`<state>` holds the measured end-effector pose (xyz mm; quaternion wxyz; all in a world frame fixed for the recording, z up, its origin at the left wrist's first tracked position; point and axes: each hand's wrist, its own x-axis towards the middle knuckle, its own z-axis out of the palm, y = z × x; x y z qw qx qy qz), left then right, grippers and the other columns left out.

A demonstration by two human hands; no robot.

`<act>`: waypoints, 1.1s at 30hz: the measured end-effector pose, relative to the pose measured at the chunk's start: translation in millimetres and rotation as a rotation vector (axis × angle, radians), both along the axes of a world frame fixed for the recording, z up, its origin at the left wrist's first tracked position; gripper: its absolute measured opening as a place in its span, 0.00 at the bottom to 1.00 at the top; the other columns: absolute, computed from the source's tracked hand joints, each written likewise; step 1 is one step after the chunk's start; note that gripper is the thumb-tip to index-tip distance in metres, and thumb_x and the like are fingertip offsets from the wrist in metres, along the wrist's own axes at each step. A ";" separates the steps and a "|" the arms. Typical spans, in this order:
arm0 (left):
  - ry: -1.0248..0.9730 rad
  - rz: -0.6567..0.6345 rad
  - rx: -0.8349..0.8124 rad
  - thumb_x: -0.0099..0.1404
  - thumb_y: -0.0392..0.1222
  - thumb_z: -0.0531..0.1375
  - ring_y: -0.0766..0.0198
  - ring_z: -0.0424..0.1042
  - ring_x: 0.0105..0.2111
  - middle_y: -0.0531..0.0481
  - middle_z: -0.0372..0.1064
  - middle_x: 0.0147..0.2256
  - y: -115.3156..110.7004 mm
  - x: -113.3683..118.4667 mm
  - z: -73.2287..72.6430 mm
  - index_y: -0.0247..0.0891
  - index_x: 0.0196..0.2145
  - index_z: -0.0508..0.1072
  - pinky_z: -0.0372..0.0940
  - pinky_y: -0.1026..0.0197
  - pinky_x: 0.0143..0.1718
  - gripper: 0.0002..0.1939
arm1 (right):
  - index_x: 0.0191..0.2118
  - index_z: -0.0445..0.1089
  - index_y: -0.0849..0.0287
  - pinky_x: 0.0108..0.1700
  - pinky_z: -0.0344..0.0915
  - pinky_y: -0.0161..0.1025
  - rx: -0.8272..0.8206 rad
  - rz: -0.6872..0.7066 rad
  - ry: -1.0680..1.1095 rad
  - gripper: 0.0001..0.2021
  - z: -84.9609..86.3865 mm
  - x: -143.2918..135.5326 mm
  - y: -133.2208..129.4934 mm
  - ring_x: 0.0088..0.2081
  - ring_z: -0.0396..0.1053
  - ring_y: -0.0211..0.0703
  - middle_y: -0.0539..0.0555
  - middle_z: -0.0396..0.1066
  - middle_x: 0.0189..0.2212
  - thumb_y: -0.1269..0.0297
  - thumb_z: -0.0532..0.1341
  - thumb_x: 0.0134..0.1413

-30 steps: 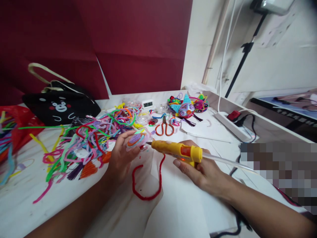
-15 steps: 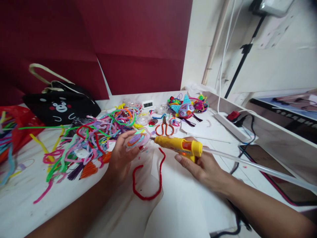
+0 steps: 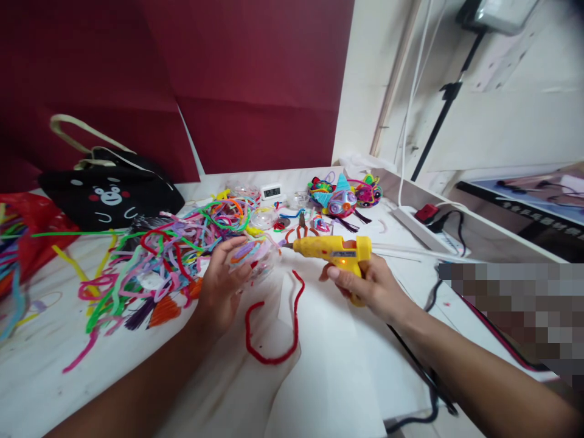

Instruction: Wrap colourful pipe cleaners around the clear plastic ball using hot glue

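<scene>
We hold one ball [image 3: 263, 263], clear and rounded with purple, orange and red on it, above the table [image 3: 104, 389] in our half-curled left hand [image 3: 222, 283], just beside the tip of one yellow gun [image 3: 331, 248] our right hand [image 3: 374, 281] grips firmly, with one red stem [image 3: 296, 328], one clock [image 3: 272, 192] and one bag [image 3: 114, 198] around.

"What do we have in our left hand [image 3: 223, 283]?"

"A clear rounded piece [image 3: 267, 266], tilted, with lilac and orange strands [image 3: 246, 250] on it."

"And our right hand [image 3: 365, 283]?"

"We're gripping a yellow glue gun [image 3: 331, 248], roughly level, its light [image 3: 343, 261] glowing, nozzle [image 3: 287, 244] pointing left, just beside the piece."
</scene>
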<state>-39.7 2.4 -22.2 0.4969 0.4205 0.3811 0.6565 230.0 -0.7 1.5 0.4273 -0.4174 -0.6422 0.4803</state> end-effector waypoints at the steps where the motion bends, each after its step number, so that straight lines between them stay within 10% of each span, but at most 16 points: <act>1: -0.006 0.021 0.004 0.49 0.52 0.82 0.50 0.84 0.44 0.47 0.84 0.46 1.3 0.1 0.5 0.43 0.51 0.78 0.79 0.52 0.46 0.34 | 0.34 0.75 0.57 0.25 0.62 0.37 -0.074 0.000 0.019 0.22 2.1 0.2 2.6 0.22 0.64 0.39 0.48 0.69 0.21 0.42 0.74 0.53; 7: -0.049 0.105 0.020 0.48 0.52 0.82 0.53 0.84 0.42 0.48 0.83 0.43 8.2 -1.7 3.3 0.42 0.51 0.77 0.79 0.51 0.46 0.35 | 0.26 0.70 0.58 0.20 0.56 0.33 -0.347 -0.073 0.063 0.21 -4.3 1.4 20.3 0.16 0.62 0.33 0.48 0.69 0.16 0.51 0.80 0.38; 12: -0.040 0.099 0.043 0.49 0.51 0.81 0.54 0.82 0.43 0.47 0.82 0.46 9.3 -3.0 1.9 0.43 0.51 0.77 0.80 0.52 0.46 0.33 | 0.35 0.75 0.61 0.23 0.66 0.34 -0.442 -0.119 0.089 0.13 -16.9 -3.2 27.9 0.18 0.66 0.36 0.48 0.71 0.18 0.60 0.75 0.45; 23: 0.011 0.053 0.009 0.54 0.50 0.78 0.52 0.82 0.47 0.47 0.80 0.49 4.5 2.6 2.3 0.42 0.53 0.75 0.77 0.51 0.50 0.32 | 0.30 0.77 0.58 0.40 0.67 0.41 -0.130 -0.424 -0.569 0.05 1.8 14.6 31.2 0.40 0.80 0.55 0.57 0.79 0.27 0.70 0.72 0.55; 26: -0.006 0.064 0.004 0.52 0.50 0.79 0.53 0.81 0.46 0.47 0.79 0.49 4.2 4.6 2.3 0.42 0.52 0.75 0.78 0.52 0.48 0.32 | 0.30 0.79 0.57 0.35 0.63 0.38 -0.014 -0.256 -0.708 0.09 8.9 2.5 22.8 0.33 0.76 0.46 0.54 0.79 0.26 0.64 0.70 0.64; 33: 0.051 0.032 0.059 0.54 0.49 0.80 0.47 0.80 0.53 0.46 0.78 0.54 5.1 0.3 -3.7 0.45 0.52 0.76 0.79 0.46 0.53 0.31 | 0.21 0.70 0.58 0.17 0.48 0.34 -0.503 0.060 -0.255 0.23 -12.2 -54.3 27.2 0.13 0.54 0.31 0.49 0.72 0.15 0.56 0.75 0.60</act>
